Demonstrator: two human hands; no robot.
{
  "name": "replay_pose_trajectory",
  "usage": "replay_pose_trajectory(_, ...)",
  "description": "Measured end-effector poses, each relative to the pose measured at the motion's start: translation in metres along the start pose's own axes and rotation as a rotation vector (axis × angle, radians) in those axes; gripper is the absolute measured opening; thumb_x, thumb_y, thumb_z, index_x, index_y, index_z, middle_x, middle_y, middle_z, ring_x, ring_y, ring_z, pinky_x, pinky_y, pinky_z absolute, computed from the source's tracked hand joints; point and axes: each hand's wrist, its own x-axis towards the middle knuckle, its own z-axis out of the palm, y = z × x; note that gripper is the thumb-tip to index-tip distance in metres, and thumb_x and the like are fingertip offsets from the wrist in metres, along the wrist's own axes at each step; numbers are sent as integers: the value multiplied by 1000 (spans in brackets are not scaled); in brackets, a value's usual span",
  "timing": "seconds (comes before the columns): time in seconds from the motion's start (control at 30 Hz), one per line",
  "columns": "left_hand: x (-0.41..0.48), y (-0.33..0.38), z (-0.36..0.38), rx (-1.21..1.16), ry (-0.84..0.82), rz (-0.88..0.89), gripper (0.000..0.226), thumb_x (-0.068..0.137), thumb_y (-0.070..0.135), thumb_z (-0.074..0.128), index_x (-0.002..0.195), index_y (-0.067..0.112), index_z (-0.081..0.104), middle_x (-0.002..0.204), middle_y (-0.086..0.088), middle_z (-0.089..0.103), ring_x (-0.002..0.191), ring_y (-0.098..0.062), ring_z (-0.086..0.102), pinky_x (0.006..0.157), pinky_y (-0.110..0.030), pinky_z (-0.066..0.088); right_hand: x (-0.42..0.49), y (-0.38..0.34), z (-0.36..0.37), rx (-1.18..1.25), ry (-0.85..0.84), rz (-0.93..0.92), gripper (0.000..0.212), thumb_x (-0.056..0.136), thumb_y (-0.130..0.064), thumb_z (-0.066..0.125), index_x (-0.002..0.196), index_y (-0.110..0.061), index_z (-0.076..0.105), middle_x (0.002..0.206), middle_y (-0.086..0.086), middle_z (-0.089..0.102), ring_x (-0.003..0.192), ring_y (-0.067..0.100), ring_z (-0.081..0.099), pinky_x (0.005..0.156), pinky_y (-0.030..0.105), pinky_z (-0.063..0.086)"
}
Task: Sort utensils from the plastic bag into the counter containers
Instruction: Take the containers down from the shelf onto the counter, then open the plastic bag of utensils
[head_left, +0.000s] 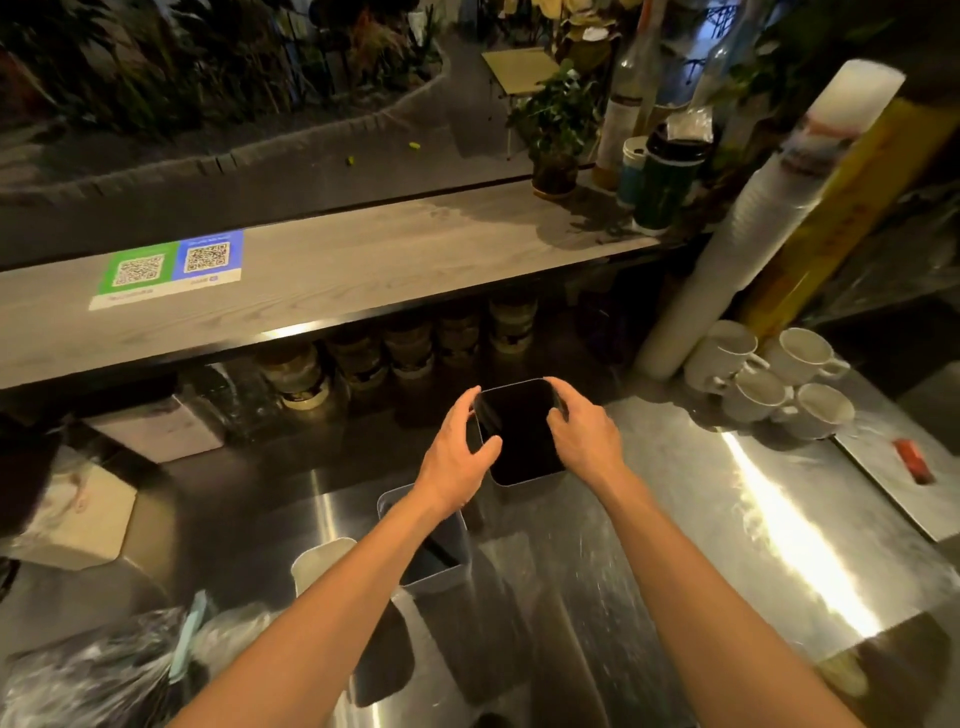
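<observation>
Head view: both hands are on a dark square container. It has rounded corners and a thin pale plastic wall, and the inside reads black. It sits mid-way along the stainless steel counter, toward the back edge, just in front of the shelf overhang. Can't tell if it's resting or lifted.

Left hand wraps the left wall, fingers curled at the far-left corner, thumb hooked over the near rim. Right hand clamps the right wall, fingers curled over the rim at the far-right corner. Both forearms are bare and stretched forward.

A grey container, same square shape with a translucent wall, stands nearer the front edge, partly under the left forearm. White pitcher just left of it. Crinkled clear plastic bag at the counter's front-left corner, contents blurred.

Near the back-right corner: four white ceramic mugs, with a tall sleeve of stacked white cups leaning beside them. The steel is brushed, with a bright glare streak.

Grained wooden bar top above, QR sticker on it, jars lined up underneath.
</observation>
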Motion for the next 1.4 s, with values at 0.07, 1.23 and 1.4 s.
replay_pose_trajectory(0.07, 2, -4, 9, 58, -56, -23, 77, 95, 32, 64, 156, 38, 18, 157, 9, 35, 142, -9, 37, 110, -34, 39, 1, 17, 10, 21, -27, 39, 47, 99, -21, 41, 138, -47, 47, 120, -3, 68, 109, 25, 62, 90, 39, 50)
replay_pose_trajectory(1.23, -40, -54, -61, -89, 280, -69, 29, 101, 37, 56, 129, 30, 54, 111, 13, 65, 100, -2, 63, 85, -23, 54, -21, -53, 76, 480, -183, -167, 31, 100, -32, 59, 130, -30, 55, 111, -12, 64, 99, 2, 63, 74, 13, 51)
replay_pose_trajectory(1.4, -89, -78, -106, -142, 415, -135, 23, 101, 30, 57, 123, 23, 60, 102, 3, 69, 93, -7, 64, 73, -12, 50, -53, -94, 114, 490, -321, -226, 22, 99, -23, 59, 121, -25, 61, 103, -8, 68, 95, 6, 67, 88, 27, 55)
